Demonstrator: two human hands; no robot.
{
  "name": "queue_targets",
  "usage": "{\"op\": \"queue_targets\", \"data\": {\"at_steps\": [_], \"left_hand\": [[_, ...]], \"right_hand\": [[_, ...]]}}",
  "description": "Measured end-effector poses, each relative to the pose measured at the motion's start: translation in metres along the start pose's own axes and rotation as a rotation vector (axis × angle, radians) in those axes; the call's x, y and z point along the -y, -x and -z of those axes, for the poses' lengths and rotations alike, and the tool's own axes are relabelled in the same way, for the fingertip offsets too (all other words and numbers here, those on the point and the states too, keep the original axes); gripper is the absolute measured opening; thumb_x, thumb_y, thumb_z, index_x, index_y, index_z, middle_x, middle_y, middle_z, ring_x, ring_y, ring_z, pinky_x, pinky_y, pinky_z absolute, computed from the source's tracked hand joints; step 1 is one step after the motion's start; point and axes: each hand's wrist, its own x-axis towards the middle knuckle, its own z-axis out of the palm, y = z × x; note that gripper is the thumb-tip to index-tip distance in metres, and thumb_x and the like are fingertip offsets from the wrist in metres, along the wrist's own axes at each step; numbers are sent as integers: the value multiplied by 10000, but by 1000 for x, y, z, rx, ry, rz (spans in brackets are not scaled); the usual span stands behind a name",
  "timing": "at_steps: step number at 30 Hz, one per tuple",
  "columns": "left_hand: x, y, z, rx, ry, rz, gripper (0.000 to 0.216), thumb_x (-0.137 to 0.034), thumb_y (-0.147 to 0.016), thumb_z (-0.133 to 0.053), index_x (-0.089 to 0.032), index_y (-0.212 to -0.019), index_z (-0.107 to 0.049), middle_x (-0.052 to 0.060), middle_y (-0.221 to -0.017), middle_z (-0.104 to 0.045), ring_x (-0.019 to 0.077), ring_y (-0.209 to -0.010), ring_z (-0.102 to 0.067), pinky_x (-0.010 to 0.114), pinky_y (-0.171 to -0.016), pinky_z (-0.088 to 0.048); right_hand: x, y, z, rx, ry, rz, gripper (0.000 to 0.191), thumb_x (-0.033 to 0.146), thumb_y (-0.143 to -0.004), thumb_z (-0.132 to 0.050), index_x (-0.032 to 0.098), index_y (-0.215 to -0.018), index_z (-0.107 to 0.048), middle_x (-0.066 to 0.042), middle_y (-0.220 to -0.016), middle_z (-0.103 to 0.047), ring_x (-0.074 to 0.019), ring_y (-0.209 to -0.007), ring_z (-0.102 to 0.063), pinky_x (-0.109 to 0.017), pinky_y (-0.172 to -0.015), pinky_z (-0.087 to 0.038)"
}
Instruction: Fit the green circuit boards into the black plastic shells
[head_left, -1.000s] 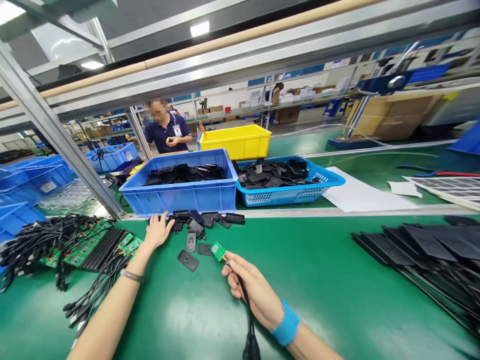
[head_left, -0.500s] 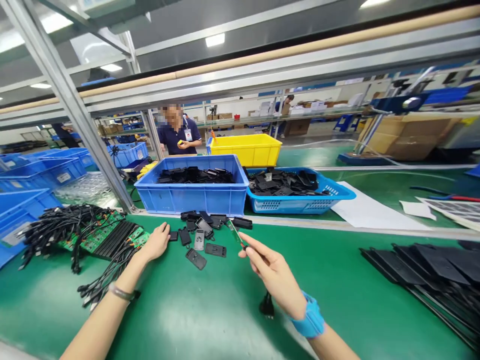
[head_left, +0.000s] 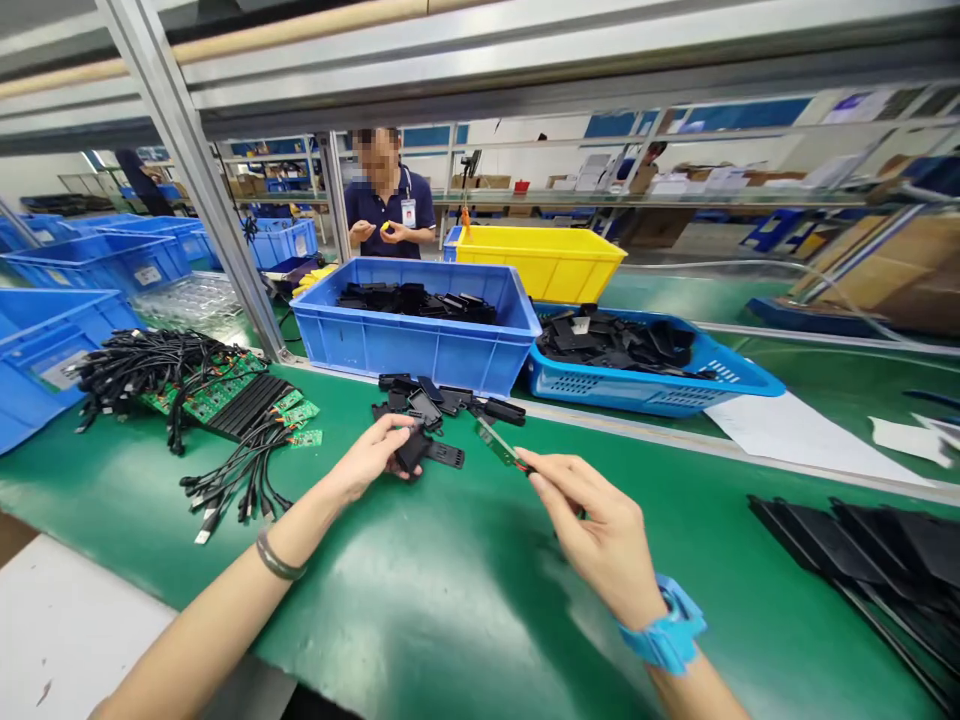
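My left hand (head_left: 379,450) is closed on a black plastic case half (head_left: 410,452), close above the green table. Beside it lie a flat black cover (head_left: 445,454) and a small heap of black case parts (head_left: 454,400). Between the thumb and fingers of my right hand (head_left: 592,510) is a small green circuit board (head_left: 495,442), held tilted by its wired end. Red wire shows at that end; most of the cable is hidden behind the hand. To the left, more circuit boards with black USB cables (head_left: 240,470) lie bundled on the table.
A blue bin (head_left: 412,345) and a light-blue basket (head_left: 622,385), both holding black parts, stand behind the heap. Flat black pieces (head_left: 862,550) are stacked at right. A metal post (head_left: 195,170) rises at left. Across the bench stands a person (head_left: 386,205) near a yellow bin (head_left: 536,265).
My left hand has moved right from beside the cabled boards to the heap and taken hold of a black case half. My right hand still holds the circuit board. The camera view has tilted down.
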Motion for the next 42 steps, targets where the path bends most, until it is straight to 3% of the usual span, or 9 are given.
{"op": "queue_targets", "data": {"at_steps": [2,4,6,8,12,17,29,38,42], "left_hand": [[-1,5,-23,124,430,152,320,-414,-893,-494,-171,-1095,-547,72,-842,-678,149,-555,-655,204,-425,-430],[2,10,-38,193,670,252,362,-483,-868,-531,-141,-961,-601,65,-733,-665,122,-479,-610,184,-381,-385],[6,15,-44,261,831,270,439,-547,-829,-576,-118,-896,-642,62,-685,-649,107,-491,-591,189,-427,-425],[10,20,-45,310,908,212,409,-467,-724,-742,-110,-911,-674,54,-723,-655,92,-557,-586,189,-518,-464],[12,28,-48,219,838,89,487,-204,-582,-870,-140,-1031,-692,47,-883,-687,87,-691,-584,186,-627,-457],[12,32,-56,126,787,-11,397,-266,-706,-798,-162,-1070,-679,64,-992,-687,164,-957,-605,293,-914,-441],[8,34,-58,151,833,87,502,-220,-749,-747,-197,-1225,-592,113,-1196,-634,223,-1026,-623,392,-919,-473],[2,36,-65,206,821,95,488,-189,-746,-742,-194,-1205,-578,103,-1173,-657,221,-1037,-630,371,-922,-477],[4,36,-71,120,794,121,389,-268,-758,-738,-178,-1111,-602,91,-1086,-686,206,-945,-659,360,-848,-512]], "right_hand": [[1,1,-3,27,109,174,275,166,-909,-527,253,-1087,-718,-62,-911,-689,-181,-794,-619,-306,-686,-498],[0,5,-10,113,183,311,321,104,-907,-495,255,-1080,-720,-73,-916,-684,-183,-777,-588,-312,-657,-483],[-2,10,-18,217,207,377,354,77,-909,-464,253,-1087,-714,-84,-937,-684,-188,-780,-576,-321,-654,-486],[-3,15,-25,283,185,346,332,105,-917,-472,259,-1088,-711,-91,-975,-678,-189,-781,-574,-328,-665,-499],[-1,20,-33,351,44,117,272,194,-935,-494,282,-1087,-702,-73,-1015,-678,-191,-854,-618,-325,-729,-530],[2,24,-41,349,1,-35,249,228,-934,-513,232,-1154,-630,-73,-991,-696,-209,-881,-632,-343,-771,-529],[3,31,-38,252,96,151,374,175,-941,-492,242,-1299,-576,-87,-1009,-681,-206,-842,-584,-357,-748,-508],[6,32,-41,259,141,126,327,178,-953,-461,245,-1224,-632,-99,-1022,-656,-204,-859,-582,-335,-711,-522],[7,35,-46,272,130,134,317,163,-949,-463,224,-1220,-616,-103,-1037,-640,-212,-917,-587,-337,-750,-533]]}}
